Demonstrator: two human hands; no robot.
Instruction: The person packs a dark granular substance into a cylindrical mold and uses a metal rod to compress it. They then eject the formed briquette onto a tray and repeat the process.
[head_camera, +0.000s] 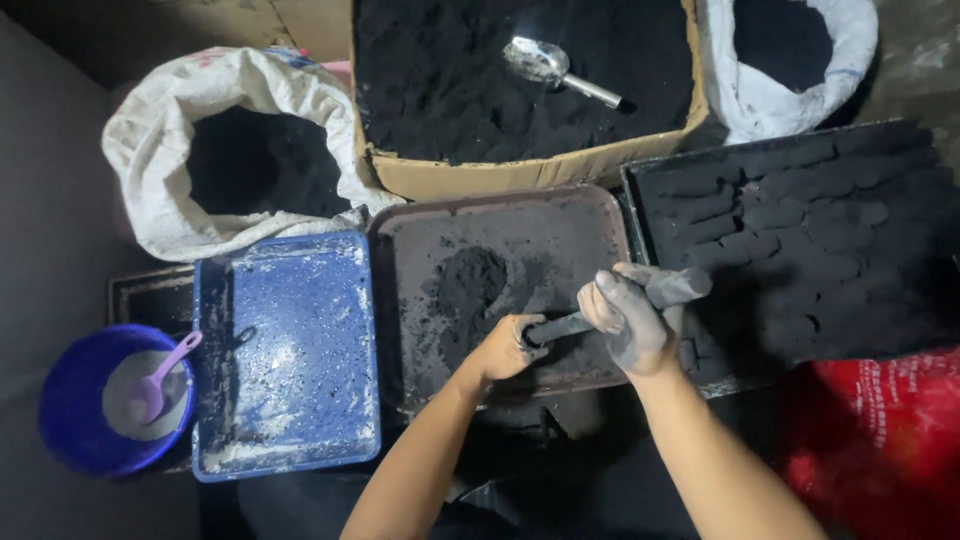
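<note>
My right hand (632, 318), grey with dust, grips a dark metal tube-shaped press tool (672, 288) that lies slanted over the brown tray (600, 215). My left hand (508, 346) is closed around the tool's lower, thinner end (560, 327). A small heap of black powder (470, 290) sits on the tray just left of my left hand. To the right, a black tray (640, 185) holds several rows of pressed black briquettes (800, 240).
A cardboard box of black powder (450, 180) with a metal scoop (545, 65) stands behind the tray. White sacks (160, 120) (850, 50) of black powder flank it. A blue tray (285, 350) dusted white and a blue bowl (65, 410) with a purple spoon (160, 375) lie left. Red sack (880, 440) at right.
</note>
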